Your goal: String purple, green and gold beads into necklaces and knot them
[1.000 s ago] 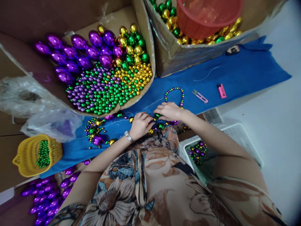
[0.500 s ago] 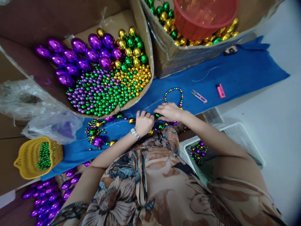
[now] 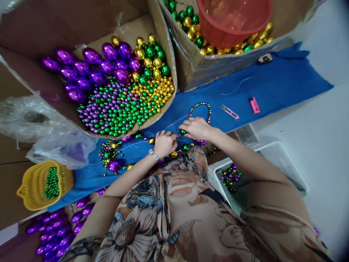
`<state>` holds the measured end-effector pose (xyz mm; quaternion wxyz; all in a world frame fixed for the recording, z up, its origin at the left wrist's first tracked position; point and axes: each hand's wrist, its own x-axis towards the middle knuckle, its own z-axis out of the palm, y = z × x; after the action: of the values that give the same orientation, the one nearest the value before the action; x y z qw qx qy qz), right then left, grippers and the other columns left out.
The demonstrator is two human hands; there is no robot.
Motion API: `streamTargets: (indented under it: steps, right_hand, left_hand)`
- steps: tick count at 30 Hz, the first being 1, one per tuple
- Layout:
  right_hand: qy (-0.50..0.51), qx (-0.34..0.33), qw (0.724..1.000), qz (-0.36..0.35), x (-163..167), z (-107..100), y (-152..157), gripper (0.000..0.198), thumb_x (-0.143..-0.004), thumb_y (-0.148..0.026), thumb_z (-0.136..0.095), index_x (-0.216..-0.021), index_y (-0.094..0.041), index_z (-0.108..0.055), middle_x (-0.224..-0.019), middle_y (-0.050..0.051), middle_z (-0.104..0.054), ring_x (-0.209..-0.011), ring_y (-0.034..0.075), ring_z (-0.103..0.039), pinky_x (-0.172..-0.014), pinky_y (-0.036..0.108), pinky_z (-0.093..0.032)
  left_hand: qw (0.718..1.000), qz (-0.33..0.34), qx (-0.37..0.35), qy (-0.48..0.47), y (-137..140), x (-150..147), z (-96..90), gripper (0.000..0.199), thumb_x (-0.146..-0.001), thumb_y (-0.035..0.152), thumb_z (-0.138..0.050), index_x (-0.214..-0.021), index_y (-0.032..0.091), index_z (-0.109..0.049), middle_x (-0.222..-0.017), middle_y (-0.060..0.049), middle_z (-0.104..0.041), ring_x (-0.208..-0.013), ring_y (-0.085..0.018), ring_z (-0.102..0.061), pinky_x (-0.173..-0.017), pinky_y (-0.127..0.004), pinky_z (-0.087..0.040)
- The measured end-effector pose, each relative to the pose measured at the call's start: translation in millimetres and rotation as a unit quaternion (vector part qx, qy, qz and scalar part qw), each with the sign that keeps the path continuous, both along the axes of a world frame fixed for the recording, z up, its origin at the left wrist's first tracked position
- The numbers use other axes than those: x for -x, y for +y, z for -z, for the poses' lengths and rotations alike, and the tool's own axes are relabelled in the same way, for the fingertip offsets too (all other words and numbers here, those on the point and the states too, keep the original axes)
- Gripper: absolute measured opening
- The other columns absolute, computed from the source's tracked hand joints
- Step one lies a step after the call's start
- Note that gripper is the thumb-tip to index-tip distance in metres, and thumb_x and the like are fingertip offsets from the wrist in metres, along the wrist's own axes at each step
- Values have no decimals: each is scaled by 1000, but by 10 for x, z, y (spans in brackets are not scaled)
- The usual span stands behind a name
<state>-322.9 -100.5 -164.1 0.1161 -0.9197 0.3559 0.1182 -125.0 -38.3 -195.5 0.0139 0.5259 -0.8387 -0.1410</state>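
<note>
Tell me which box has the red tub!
The upper-right cardboard box: the red tub is in it. The upper-left box shows purple beads but no tub.

A beadwork workshop: cardboard box [image 3: 27, 63] of loose beads [image 3: 127, 105], snips [image 3: 231, 112], yellow basket [image 3: 31, 185].

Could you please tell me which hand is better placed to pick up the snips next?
Probably the right hand: although at a green bead, it is nearer the pink snips; the left hand lies farther away.
</note>
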Motion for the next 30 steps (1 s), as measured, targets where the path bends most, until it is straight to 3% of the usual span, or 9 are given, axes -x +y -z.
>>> streamTargets:
  steps: [7,14,22,25,30]
  right_hand:
    - [-8,9,1000,-6,6,12,10,41,-92,-36,-52,-132,-29,-53,-112,9,-62,-100,24,-54,-71,29,-32]
    - [-17,20,999,-22,-17,58,30,34,-94,-34,-49,-126,-30,-57,-111,9,-62,-99,24,-52,-72,29,-31]
    - [-77,45,996,27,34,74,83,41,-97,-34,-44,-137,-31,-52,-133,10,-56,-112,26,-51,-81,34,-41]
    - [-162,70,978,107,36,27,241,37,-99,-30,-38,-130,-25,-59,-123,10,-63,-108,23,-56,-88,34,-44]
    - [-348,48,913,208,-103,100,548,30,-99,-32,-43,-116,-20,-65,-97,6,-71,-86,16,-65,-81,27,-50]
  left_hand:
    - [998,-25,-34,42,-72,-35,2,18,-85,31,-57,-91,25,-73,-92,-9,-66,-91,-28,-58,-78,-40,-44]
    - [986,-26,-79,147,-168,-115,62,17,-85,27,-58,-91,26,-74,-93,-3,-71,-89,-21,-62,-88,-37,-46]
    - [931,-75,-134,330,-247,-236,28,16,-85,31,-61,-82,20,-71,-89,-5,-73,-85,-19,-68,-81,-33,-52]
    - [913,-87,-119,380,-241,-247,22,16,-84,32,-63,-80,20,-71,-94,-6,-72,-88,-19,-68,-84,-34,-53]
    - [888,-99,-122,431,-240,-249,9,19,-82,36,-67,-79,17,-73,-101,-9,-71,-80,-16,-66,-71,-29,-52]
